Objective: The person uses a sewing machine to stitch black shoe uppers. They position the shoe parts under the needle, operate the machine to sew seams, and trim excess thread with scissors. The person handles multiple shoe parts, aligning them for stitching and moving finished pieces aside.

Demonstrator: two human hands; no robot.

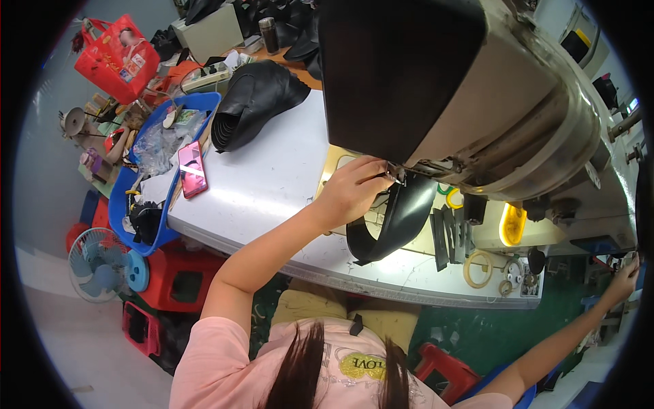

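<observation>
My left hand (351,191) is at the needle area of a large sewing machine (463,109). Its thumb and fingers are pinched together beside the metal needle parts (396,176); what lies between the fingertips is hidden. Just below and right of that hand, a curved black leather-like strip (409,215) loops under the machine head. Far out to the right, my right hand (621,281) reaches to the picture's rim with its fingers curled. The thing it touches there is too small and dark to name.
On the white table (266,184) lie a rolled black leather-like bundle (255,102), a pink phone (193,170), narrow dark strips (446,235) and a tape roll (479,268). Blue bins (167,225) stand left of it, with a fan (99,266) and red stools (178,276) lower down.
</observation>
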